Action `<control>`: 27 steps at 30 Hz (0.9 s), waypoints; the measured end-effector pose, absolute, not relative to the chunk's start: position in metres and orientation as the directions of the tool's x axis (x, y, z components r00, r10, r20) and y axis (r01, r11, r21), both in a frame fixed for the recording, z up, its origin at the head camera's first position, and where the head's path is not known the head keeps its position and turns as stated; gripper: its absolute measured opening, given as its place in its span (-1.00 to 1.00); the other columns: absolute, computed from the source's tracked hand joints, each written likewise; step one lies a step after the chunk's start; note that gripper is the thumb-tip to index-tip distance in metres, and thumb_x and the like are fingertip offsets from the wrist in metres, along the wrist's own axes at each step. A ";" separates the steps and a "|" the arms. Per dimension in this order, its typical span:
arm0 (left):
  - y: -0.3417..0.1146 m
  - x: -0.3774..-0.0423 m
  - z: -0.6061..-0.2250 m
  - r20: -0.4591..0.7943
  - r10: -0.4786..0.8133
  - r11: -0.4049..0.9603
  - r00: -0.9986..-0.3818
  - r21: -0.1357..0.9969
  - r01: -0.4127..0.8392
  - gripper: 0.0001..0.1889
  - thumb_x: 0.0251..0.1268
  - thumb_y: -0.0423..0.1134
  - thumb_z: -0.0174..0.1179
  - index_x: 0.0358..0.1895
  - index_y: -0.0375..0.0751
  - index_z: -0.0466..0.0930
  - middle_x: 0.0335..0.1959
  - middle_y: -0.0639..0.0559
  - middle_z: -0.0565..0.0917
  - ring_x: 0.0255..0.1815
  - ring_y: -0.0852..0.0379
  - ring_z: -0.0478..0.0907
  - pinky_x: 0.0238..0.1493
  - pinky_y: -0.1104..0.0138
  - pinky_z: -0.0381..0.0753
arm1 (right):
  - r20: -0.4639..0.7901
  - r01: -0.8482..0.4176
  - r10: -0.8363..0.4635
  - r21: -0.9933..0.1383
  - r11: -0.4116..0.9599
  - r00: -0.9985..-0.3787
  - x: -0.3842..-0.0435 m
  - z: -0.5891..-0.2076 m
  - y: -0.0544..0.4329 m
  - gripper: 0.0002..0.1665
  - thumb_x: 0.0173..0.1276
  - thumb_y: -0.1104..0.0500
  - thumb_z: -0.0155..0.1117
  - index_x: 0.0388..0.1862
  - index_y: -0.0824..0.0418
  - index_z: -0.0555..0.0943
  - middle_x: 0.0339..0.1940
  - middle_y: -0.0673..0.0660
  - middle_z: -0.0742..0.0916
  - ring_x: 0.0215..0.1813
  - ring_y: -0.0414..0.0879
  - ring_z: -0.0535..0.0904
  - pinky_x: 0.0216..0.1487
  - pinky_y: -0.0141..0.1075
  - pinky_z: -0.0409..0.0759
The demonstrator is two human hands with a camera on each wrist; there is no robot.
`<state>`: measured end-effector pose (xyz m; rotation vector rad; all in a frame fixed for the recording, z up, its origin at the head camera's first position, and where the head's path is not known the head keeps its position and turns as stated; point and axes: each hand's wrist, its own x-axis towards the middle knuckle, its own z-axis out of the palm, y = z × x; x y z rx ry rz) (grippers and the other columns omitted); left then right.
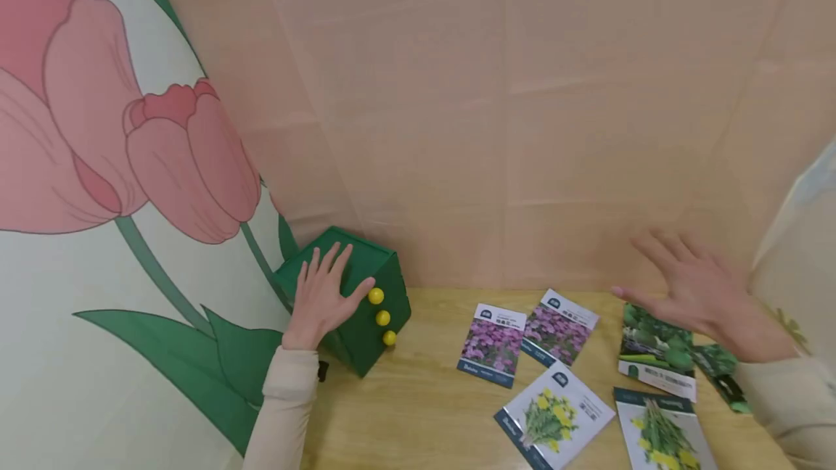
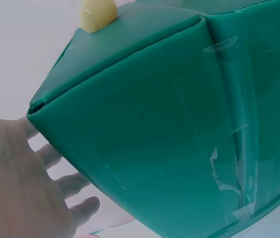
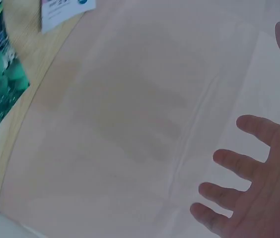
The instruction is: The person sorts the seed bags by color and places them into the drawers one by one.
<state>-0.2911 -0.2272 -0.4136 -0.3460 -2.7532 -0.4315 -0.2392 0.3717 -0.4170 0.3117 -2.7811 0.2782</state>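
Here, both hands are raised with fingers spread, so the grip is wide on either side and neither holds anything. The left hand (image 1: 323, 304) is at the green box (image 1: 362, 321), its fingers beside an edge; I cannot tell whether they touch it. The box sits at the left of the desk (image 1: 392, 412), with three yellow balls (image 1: 382, 318) in a row on one face and clear tape (image 2: 246, 148) along a seam. The right hand (image 1: 699, 289), slightly blurred, is near the leafy green packet (image 1: 656, 343) but apart from it. Between the hands lie one purple-flower packet (image 1: 491, 345), another purple-flower packet (image 1: 562, 328) beside it, and, nearer the person, a yellow-flower packet (image 1: 555, 415). A second yellow-flower packet (image 1: 666, 434) is to its right. Another green packet (image 1: 718, 372) lies partly behind the right forearm. A pink sheet (image 1: 522, 129) hangs behind the desk, and large tulips (image 1: 189, 165) decorate the left side.
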 end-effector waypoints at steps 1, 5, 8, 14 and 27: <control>-0.228 -0.290 -0.414 0.361 0.185 0.924 -0.914 0.253 0.287 -0.06 0.45 0.48 0.09 0.71 0.01 0.21 0.73 -0.18 0.21 0.73 -0.48 -0.01 0.68 -0.43 -0.03 | 0.334 -0.253 -0.189 -0.158 0.954 -0.923 -0.240 -0.416 0.368 0.27 0.30 -0.48 0.39 0.76 0.10 0.14 0.70 0.48 0.24 0.58 0.65 0.13 0.39 0.66 0.13; -0.233 -0.285 -0.417 0.363 0.183 0.920 -0.914 0.264 0.289 -0.07 0.46 0.47 0.09 0.70 -0.01 0.23 0.71 -0.19 0.23 0.72 -0.48 0.00 0.67 -0.43 -0.01 | 0.266 -0.286 -0.223 -0.228 0.931 -0.938 -0.241 -0.415 0.349 0.23 0.38 -0.44 0.37 0.75 0.18 0.14 0.64 0.54 0.29 0.48 0.68 0.26 0.28 0.70 0.26; -0.236 -0.281 -0.419 0.370 0.180 0.914 -0.911 0.280 0.294 -0.09 0.46 0.44 0.12 0.69 -0.01 0.24 0.70 -0.19 0.24 0.72 -0.48 0.01 0.67 -0.43 -0.01 | 0.233 -0.299 -0.234 -0.301 0.905 -0.944 -0.239 -0.412 0.334 0.19 0.42 -0.41 0.35 0.76 0.18 0.14 0.65 0.53 0.29 0.48 0.68 0.27 0.28 0.71 0.27; -0.243 -0.274 -0.426 0.398 0.174 0.897 -0.900 0.312 0.312 -0.13 0.48 0.39 0.15 0.67 -0.03 0.29 0.69 -0.21 0.27 0.71 -0.49 0.02 0.65 -0.45 0.00 | 0.278 -0.338 -0.243 -0.375 0.863 -0.929 -0.236 -0.407 0.307 0.10 0.41 -0.35 0.40 0.72 0.12 0.24 0.65 0.42 0.36 0.53 0.57 0.30 0.33 0.67 0.28; -0.253 -0.259 -0.445 0.464 0.186 0.864 -0.866 0.343 0.369 -0.33 0.59 0.12 0.19 0.61 -0.11 0.38 0.62 -0.22 0.38 0.68 -0.47 0.12 0.66 -0.39 0.07 | 0.392 -0.446 -0.284 -0.424 0.788 -0.875 -0.236 -0.414 0.261 -0.04 0.42 -0.22 0.47 0.65 0.12 0.36 0.58 0.34 0.48 0.42 0.42 0.49 0.24 0.51 0.53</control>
